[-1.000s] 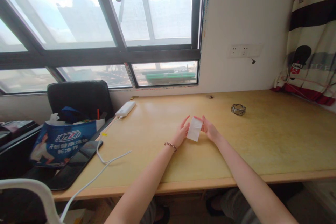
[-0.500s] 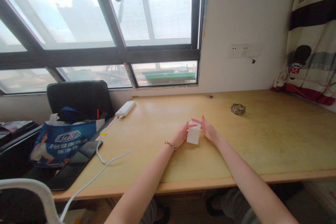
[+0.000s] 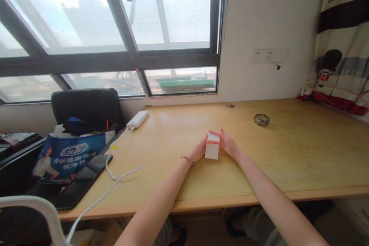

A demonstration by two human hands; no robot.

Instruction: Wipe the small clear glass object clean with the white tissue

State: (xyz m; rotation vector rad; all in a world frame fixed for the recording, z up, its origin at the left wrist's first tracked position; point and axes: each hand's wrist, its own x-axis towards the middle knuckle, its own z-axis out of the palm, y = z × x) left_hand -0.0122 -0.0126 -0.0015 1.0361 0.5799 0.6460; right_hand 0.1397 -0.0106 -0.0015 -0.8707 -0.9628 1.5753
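one white card [image 3: 211,151], possibly paper | left hand [image 3: 200,149], right hand [image 3: 228,143] curled, holding it | wooden desk [image 3: 288,153] by window [image 3: 178,19]

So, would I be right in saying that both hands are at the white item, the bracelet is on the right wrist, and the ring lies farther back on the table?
Not quite: the head view shows the bracelet on the left wrist. The left hand and right hand are indeed at the white item, with the ring farther back on the table.

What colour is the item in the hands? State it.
The item is white; the head view shows it.
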